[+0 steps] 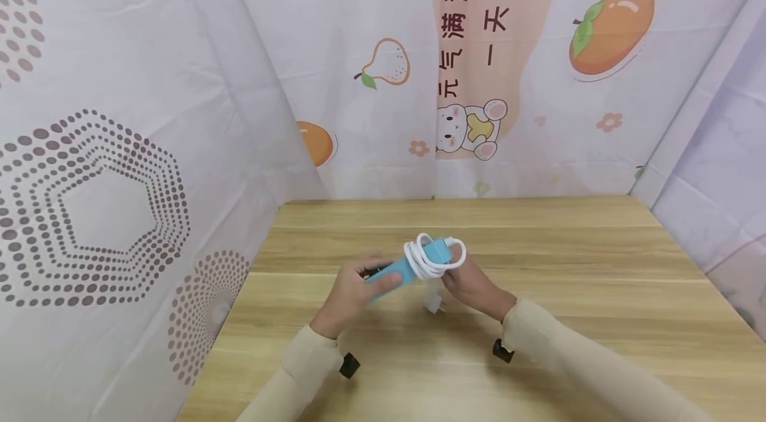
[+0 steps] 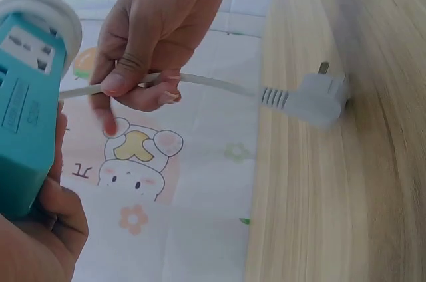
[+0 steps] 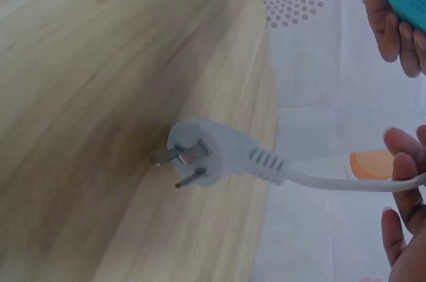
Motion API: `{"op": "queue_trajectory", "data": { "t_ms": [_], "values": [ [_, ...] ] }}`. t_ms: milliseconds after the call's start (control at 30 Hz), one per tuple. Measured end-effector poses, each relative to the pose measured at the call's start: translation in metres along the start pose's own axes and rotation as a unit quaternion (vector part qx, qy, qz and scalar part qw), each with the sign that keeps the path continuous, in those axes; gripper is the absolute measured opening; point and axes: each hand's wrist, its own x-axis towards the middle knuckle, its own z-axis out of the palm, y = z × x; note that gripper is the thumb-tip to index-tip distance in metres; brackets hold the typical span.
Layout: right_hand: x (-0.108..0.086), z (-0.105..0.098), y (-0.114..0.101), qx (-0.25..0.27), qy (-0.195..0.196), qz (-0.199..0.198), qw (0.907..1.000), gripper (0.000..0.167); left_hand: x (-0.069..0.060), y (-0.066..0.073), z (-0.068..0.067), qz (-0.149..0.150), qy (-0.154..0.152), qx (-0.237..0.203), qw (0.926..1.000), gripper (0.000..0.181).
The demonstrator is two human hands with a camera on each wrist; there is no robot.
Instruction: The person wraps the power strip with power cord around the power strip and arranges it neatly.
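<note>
A blue power strip (image 1: 407,269) is held up over the table in my left hand (image 1: 350,286), its thumb lying along the top. White cord (image 1: 421,264) is wound in several turns round the strip's far end. With thumb and fingers, my right hand (image 1: 475,286) pinches the free stretch of cord (image 2: 213,84), as the left wrist view shows. Below that hand dangles the white plug (image 3: 206,152), its metal prongs bare and pointing away from the cord. Sockets show on the strip's face (image 2: 26,49) in the left wrist view.
The wood-grain table (image 1: 598,262) spreads under both hands. Behind it hangs a white curtain (image 1: 371,123) printed with fruit, a cartoon bear and lettering. Another patterned curtain (image 1: 108,209) borders the left side. Small black devices (image 1: 350,365) sit at both wrists.
</note>
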Motion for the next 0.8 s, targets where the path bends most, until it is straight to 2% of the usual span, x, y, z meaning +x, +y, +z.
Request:
{"op": "queue_trajectory", "data": {
  "t_ms": [67, 200, 333, 400, 633, 800],
  "values": [
    [0.0010, 0.0031, 0.0006, -0.020, -0.004, -0.018, 0.9996, 0.026, 0.0012, -0.0003, 0.0002, 0.002, 0.017, 0.010, 0.9998, 0.023],
    [0.0009, 0.0076, 0.0019, 0.001, -0.010, -0.029, 0.9995, 0.029, 0.0022, -0.0003, 0.0003, 0.007, 0.037, 0.033, 0.9987, 0.025],
    [0.0010, 0.0071, 0.0007, 0.057, -0.034, 0.009, 0.9978, 0.028, 0.0030, -0.0021, 0.0007, 0.012, 0.060, 0.048, 0.9970, 0.024],
    [0.0021, 0.0059, -0.0010, 0.063, -0.045, 0.028, 0.9966, 0.026, 0.0033, -0.0027, 0.0012, 0.006, 0.077, 0.050, 0.9958, 0.025],
    [0.0059, 0.0058, -0.0040, 0.036, -0.057, 0.043, 0.9968, 0.019, 0.0043, -0.0040, 0.0052, -0.003, 0.120, 0.068, 0.9905, 0.032],
    [0.0045, 0.0097, -0.0030, 0.005, -0.047, 0.013, 0.9988, 0.013, 0.0035, -0.0052, 0.0077, 0.003, 0.138, 0.095, 0.9859, 0.039]
  ]
}}
